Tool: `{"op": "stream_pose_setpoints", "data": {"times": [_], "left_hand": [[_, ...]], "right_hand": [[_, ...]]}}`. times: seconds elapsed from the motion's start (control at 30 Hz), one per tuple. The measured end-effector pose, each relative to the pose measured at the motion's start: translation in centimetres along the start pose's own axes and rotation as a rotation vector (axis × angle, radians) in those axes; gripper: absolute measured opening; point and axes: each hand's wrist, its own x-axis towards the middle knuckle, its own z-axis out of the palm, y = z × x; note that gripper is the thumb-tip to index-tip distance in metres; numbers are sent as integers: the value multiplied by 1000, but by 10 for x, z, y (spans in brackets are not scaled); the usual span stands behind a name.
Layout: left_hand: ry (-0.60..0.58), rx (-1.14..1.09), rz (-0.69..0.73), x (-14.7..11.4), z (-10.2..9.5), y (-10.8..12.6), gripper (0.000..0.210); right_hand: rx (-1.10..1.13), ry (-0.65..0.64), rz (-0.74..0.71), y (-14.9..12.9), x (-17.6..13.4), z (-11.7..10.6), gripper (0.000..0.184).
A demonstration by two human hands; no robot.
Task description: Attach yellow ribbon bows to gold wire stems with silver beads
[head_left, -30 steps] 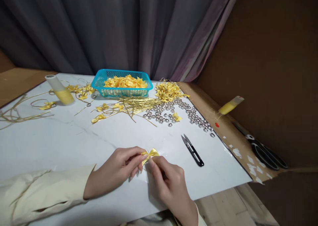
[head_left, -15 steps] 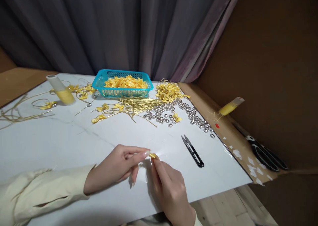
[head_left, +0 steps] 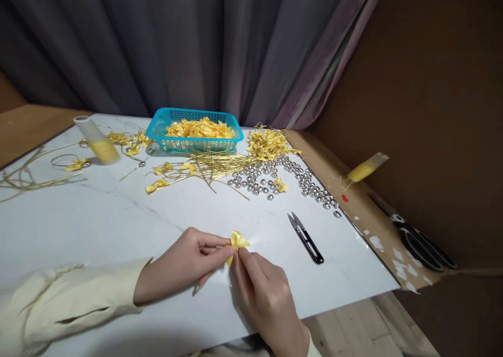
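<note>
Two hands in the head view, both on the same part. Using the blue basket (head_left: 176, 145) as landmark for everything.

Yellow ribbon piece (head_left: 239, 240): well nearer the wearer than the basket, slightly right of its middle, held up above the white table (head_left: 118, 226). Left hand (head_left: 192, 258) has its upper edge pinched between thumb and fingers; a loop sticks up past the fingertips, a bit of tail shows below them. Right hand (head_left: 265, 297) pinches at the lower side, thumb and forefinger tips together, other fingers curled in. Exact grip line under the fingertips is hidden.

Basket contents: heap of yellow ribbon bits (head_left: 198, 128). Just in front of basket: bundle of gold cords (head_left: 223, 164), with several corded bows (head_left: 160, 183) at its left end. Right of basket: tangled bow pile (head_left: 267, 145). In front and right: scattered silver beads (head_left: 255, 183), one loose bow (head_left: 280, 185) among them. Farther forward-right: black snips (head_left: 302, 235), blades apart, pointing back toward basket. Left of basket: yellow thread spool (head_left: 102, 148), standing tilted. Far right of basket: second spool (head_left: 363, 170) and large scissors (head_left: 408, 232) on the cardboard. Behind basket: grey curtain (head_left: 188, 43).
</note>
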Motion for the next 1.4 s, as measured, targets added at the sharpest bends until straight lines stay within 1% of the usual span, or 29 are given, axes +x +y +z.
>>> {"op": "stream_pose_setpoints", "data": {"times": [0.07, 0.17, 0.33, 0.5, 0.6, 0.73, 0.83, 0.9, 1.0, 1.13, 1.23, 1.4], "left_hand": [[-8, -1, 8, 0, 1, 0, 36], [-13, 22, 37, 0, 1, 2, 37], [0, 133, 107, -2, 0, 2, 37], [59, 229, 219, -6, 1, 2, 40], [85, 258, 263, -6, 2, 2, 39], [91, 320, 351, -4, 2, 0, 34], [82, 351, 407, -3, 2, -2, 30], [67, 337, 395, -3, 1, -2, 32], [64, 270, 314, -4, 2, -1, 34], [33, 150, 183, -2, 1, 0, 35], [1, 106, 140, 0, 0, -1, 34], [-33, 85, 140, 0, 0, 0, 34]], "right_hand": [[46, -12, 38, -1, 3, -1, 18], [74, -19, 54, -2, 4, -3, 19], [84, -34, 98, -2, 3, -3, 19], [128, -70, 149, -2, 5, -4, 19], [138, -108, 139, -2, 6, -5, 22], [169, -155, 123, -2, 4, -6, 23], [230, -164, 162, -2, 2, -6, 24], [292, -181, 209, -1, 3, -7, 24], [395, -234, 274, 0, 6, -10, 21], [429, -286, 262, 2, 8, -11, 17], [404, -256, 223, 5, 4, -9, 17], [318, -167, 169, 6, -1, -3, 16]]}}
